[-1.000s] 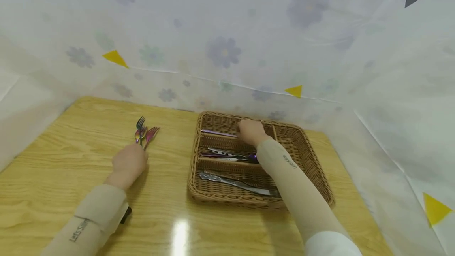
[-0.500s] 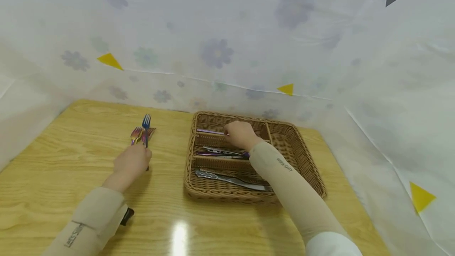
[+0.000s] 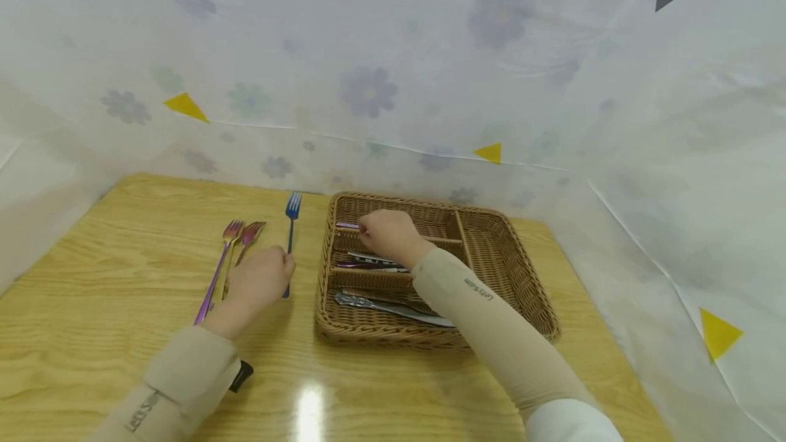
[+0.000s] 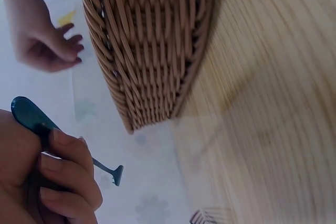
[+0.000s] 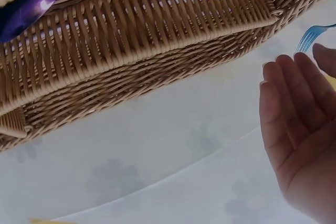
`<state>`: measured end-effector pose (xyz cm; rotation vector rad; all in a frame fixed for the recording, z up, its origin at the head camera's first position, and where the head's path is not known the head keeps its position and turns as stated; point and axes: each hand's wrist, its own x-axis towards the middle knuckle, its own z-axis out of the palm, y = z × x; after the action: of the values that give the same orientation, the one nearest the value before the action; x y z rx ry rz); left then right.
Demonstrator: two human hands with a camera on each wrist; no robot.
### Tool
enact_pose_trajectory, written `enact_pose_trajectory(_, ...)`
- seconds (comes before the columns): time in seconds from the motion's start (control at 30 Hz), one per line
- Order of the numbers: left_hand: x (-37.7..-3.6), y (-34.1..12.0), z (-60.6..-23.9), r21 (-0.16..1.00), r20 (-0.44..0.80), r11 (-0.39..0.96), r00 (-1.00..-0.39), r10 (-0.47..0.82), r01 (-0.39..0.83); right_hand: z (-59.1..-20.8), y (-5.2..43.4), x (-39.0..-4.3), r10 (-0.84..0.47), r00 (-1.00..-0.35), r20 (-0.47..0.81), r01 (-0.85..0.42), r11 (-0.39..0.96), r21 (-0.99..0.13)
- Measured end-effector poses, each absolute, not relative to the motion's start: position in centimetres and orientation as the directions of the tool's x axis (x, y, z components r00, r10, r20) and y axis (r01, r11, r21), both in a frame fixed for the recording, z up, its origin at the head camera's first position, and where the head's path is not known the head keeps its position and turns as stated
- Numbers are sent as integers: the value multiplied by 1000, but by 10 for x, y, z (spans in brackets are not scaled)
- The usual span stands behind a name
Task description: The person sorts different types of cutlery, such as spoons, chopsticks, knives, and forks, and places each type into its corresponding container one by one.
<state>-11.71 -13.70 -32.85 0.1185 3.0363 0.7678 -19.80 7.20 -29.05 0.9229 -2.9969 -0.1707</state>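
Blue fork (image 3: 290, 237), tan wicker basket (image 3: 503, 292)

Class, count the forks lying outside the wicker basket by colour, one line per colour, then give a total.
Blue fork, gripped by the left hand: 1
Purple fork: 1
Pink fork: 1
Total: 3 forks on the table, beside the basket
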Motion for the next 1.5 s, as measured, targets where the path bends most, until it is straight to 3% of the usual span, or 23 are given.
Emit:
enact_pose_trajectory(0.2,-120,-112,-328,510,15,854,-994,107,100,-293,71,-199,-477,-878,-26,-477,879,6)
enact_pose_trajectory(0.4,-115,-87,-319,513,24,851,-992,120,115,-298,78,-206,-364,-929,-67,-331,898,-290)
enact_pose_trajectory(0.57,-112,-70,-314,506,63,848,-987,145,157,-304,86,-211,-284,-934,-217,-58,719,-692)
enact_pose_trajectory(0.67,-110,-60,-313,486,82,856,-984,158,178,-304,87,-211,-243,-916,-319,142,549,-824)
enact_pose_trajectory(1.13,-110,-37,-315,504,65,836,-975,211,214,-303,92,-210,-184,-862,-472,445,168,-880)
enact_pose_trajectory(1.5,-118,-79,-330,548,78,817,-984,163,179,-291,159,-223,-145,-890,-433,402,199,-894)
